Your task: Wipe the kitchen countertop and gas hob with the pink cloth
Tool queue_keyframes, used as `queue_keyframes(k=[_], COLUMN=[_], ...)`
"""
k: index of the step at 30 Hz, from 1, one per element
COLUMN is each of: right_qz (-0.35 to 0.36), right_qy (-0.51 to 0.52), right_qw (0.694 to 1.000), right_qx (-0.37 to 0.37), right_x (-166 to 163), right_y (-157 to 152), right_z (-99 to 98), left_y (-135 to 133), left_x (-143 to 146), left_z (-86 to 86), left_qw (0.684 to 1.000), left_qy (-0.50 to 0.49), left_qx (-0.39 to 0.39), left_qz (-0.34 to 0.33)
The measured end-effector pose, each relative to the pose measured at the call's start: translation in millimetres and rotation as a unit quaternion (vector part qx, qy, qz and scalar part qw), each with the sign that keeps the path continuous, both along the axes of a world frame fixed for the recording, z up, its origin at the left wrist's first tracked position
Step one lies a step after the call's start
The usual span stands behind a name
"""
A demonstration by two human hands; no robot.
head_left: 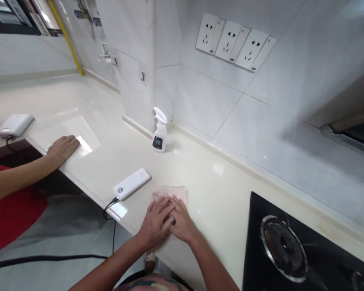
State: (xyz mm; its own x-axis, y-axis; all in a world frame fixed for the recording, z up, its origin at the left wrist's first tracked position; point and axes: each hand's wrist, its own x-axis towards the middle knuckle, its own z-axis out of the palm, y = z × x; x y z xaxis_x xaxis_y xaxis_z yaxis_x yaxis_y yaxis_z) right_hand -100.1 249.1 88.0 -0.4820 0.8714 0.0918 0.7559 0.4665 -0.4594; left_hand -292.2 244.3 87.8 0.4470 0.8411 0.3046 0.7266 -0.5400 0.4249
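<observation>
left hand [156, 221]: palm down | right hand [182, 223]: palm down, against left | forearms [111, 262]: converging

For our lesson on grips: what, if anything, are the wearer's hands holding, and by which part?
Nothing appears gripped: the left hand and right hand lie on top of the pink cloth, closed on no visible part.

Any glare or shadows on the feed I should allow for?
Head view: bright reflections on the countertop, beside the co-worker's hand and by the slim white device; also diffuse shadow on the wall at right; no glare visible on the pink cloth.
</observation>
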Motion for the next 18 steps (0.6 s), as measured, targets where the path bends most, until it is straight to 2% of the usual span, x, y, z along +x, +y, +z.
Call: queue_keyframes(k=[2,4,7,9,11,14,18], right_qz=[-0.063,-0.168,-0.318,-0.359,-0.367,-0.372,-0.378], right_qy=[0.025,0.01,-0.068,-0.11,-0.13,-0.136,-0.138], right_qw=[0.996,0.977,0.93,0.909,0.903,0.901,0.9], right_qx=[0.064,0.132,0.173,0.179,0.179,0.177,0.166], right_x=[35.3,86.3,162.9,195.5,208.7,205.8,198.8], right_y=[-10.9,-22.4,-44.1,-58.7,-68.5,-71.8,-69.4], right_z=[-9.6,-24.0,-49.7,-63.6,-71.2,-71.7,-66.0], left_y=[0.3,-0.9,-0.9,3.4,12.9,37.9,93.7], left_x=[3.9,7.4,14.7,21.7,29.9,45.1,77.0], left_z=[-5.0,-8.8,-10.5,-10.7,-12.6,-18.9,-19.7], left_qw=[0.999,0.994,0.986,0.983,0.982,0.987,0.993], left_qy=[0.046,0.087,0.123,0.137,0.145,0.132,0.086], left_qx=[-0.028,-0.064,-0.107,-0.117,-0.117,-0.093,-0.046], left_qz=[0.006,0.011,0.017,0.018,0.01,-0.001,0.062])
